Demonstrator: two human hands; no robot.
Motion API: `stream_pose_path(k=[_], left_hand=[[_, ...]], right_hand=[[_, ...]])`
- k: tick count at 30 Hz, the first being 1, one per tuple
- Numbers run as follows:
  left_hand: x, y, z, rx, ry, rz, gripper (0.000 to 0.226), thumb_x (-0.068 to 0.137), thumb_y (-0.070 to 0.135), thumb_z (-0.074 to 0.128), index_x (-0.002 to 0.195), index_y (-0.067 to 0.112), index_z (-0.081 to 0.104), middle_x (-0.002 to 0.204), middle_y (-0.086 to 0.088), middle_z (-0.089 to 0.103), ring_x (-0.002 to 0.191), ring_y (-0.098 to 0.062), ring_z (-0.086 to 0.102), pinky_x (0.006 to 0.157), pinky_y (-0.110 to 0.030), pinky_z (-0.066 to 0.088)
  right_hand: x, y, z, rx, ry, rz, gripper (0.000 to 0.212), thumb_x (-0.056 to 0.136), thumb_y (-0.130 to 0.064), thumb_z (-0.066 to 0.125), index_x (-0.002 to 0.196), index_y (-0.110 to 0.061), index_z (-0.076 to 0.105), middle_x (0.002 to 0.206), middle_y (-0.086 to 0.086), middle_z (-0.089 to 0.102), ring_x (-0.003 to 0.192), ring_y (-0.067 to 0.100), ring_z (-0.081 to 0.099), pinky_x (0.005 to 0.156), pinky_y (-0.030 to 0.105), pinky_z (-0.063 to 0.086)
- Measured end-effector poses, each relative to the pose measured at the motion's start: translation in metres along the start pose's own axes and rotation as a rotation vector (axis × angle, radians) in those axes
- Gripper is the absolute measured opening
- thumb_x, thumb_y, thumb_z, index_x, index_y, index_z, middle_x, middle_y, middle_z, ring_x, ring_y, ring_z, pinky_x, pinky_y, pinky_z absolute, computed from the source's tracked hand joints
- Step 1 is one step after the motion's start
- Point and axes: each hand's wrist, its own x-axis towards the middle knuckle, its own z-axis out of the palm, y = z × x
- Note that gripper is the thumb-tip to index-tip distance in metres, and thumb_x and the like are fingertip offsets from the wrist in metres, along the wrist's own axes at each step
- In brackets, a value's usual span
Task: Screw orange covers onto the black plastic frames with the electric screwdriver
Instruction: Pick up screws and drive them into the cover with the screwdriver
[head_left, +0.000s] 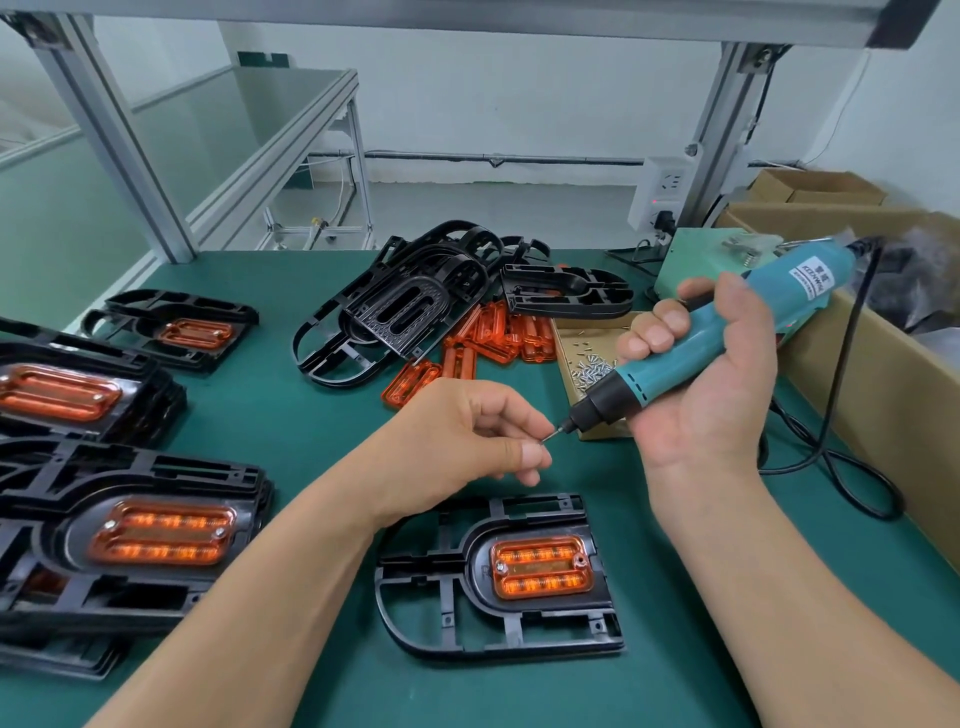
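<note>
A black plastic frame (447, 618) lies near the front of the green table, with an orange cover (540, 567) seated in it and a screw at the cover's left end. Above it, my right hand (711, 374) grips the teal electric screwdriver (727, 332), tilted with its black nose pointing down-left. My left hand (483, 431) pinches a small screw (551, 434) right at the driver's bit tip.
Stacks of black frames with orange covers fitted (130, 525) fill the left. A pile of bare frames (415, 306) and loose orange covers (488, 338) lie at the back centre. A cardboard tray of screws (582, 353) sits beside them. Cardboard boxes (857, 364) and the driver's cable (841, 467) line the right.
</note>
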Motion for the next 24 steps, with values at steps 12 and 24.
stream_pose_path(k=[12,24], left_hand=[[-0.0012,-0.0001,-0.0006,0.009,0.0,-0.021,0.012,0.093,0.013,0.079,0.103,0.019,0.076,0.092,-0.008,0.081,0.092,-0.022,0.078,0.08,-0.024,0.057],[0.0001,0.0005,0.0088,0.139,0.014,0.0,0.029,0.091,0.02,0.079,0.111,0.025,0.059,0.089,0.002,0.081,0.088,-0.013,0.077,0.083,-0.027,0.051]], right_hand=[[-0.0014,0.0039,0.0003,-0.034,0.006,0.005,0.018,0.102,-0.028,0.057,0.091,-0.014,0.059,0.07,-0.001,0.047,0.059,0.013,0.047,0.059,0.027,0.046],[0.0022,0.0063,-0.0012,-0.055,0.034,0.093,0.022,0.104,-0.033,0.061,0.093,-0.014,0.06,0.071,-0.003,0.047,0.056,0.01,0.045,0.055,0.024,0.045]])
